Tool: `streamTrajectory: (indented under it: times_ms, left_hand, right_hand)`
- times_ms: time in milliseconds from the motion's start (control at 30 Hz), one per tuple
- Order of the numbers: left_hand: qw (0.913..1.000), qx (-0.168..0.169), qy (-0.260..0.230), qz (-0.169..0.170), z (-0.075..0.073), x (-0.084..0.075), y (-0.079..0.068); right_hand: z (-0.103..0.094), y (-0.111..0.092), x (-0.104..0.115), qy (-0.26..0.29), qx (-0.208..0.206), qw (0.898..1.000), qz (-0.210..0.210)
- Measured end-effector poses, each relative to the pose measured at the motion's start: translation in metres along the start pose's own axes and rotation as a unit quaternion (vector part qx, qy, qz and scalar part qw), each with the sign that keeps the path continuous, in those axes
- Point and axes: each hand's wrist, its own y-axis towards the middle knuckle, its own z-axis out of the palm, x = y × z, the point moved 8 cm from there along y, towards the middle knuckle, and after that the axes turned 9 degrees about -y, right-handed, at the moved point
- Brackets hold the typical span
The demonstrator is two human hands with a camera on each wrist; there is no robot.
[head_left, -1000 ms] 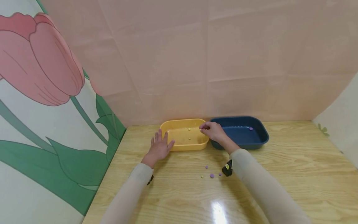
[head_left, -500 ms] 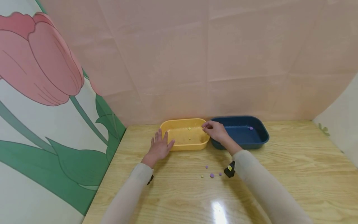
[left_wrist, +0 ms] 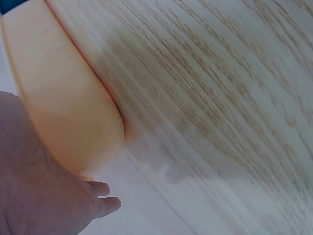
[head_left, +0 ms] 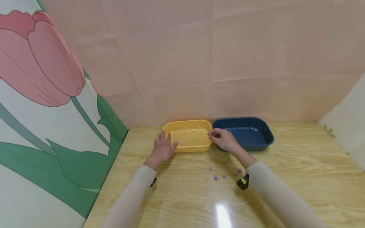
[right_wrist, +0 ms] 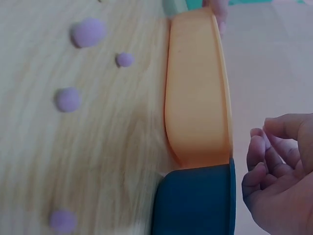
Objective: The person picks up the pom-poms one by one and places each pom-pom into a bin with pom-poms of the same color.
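My left hand [head_left: 162, 150] rests with spread, straight fingers at the near left edge of the yellow tray [head_left: 188, 148]; the left wrist view shows that hand [left_wrist: 44, 181] against the tray's wall. Two small yellow balls [head_left: 193, 130] lie inside. Over the spot where the yellow tray meets the dark blue tray [head_left: 258, 147] is my right hand [head_left: 225, 139], its fingers curled. In the right wrist view the thumb and index fingertips of the right hand [right_wrist: 281, 171] come together; nothing shows between them, but a tiny thing could be hidden. One purple ball [head_left: 255, 130] lies in the blue tray.
On the wooden table [head_left: 176, 196], nearer to me, several small purple balls [head_left: 216, 178] and one yellow ball [head_left: 206, 179] are scattered. Behind the trays rises a pink cloth backdrop [head_left: 182, 79]. A tulip-printed wall [head_left: 54, 63] stands at the left.
My right hand has drawn back from over the yellow tray, rightward and toward me. Purple balls beside the right wrist have come into sight. The left hand stays in place.
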Motion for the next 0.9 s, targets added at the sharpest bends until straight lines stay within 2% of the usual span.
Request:
streamTrajectory:
  times_ms: [167,500,900]
  left_hand:
    - [1.0000,0.006,0.004,-0.001,0.000,-0.001,-0.001]
    - [0.9998,0.000,0.018,0.001,-0.002,-0.001,-0.001]
    - [0.9998,-0.005,0.017,-0.001,-0.002,-0.005,-0.004]
  right_hand:
    - [-0.003,-0.017,-0.003,-0.011,-0.001,1.000,-0.008]
    - [-0.002,-0.045,0.000,0.010,0.007,0.999,-0.030]
    - [0.012,-0.083,0.013,0.027,0.033,0.998,-0.056]
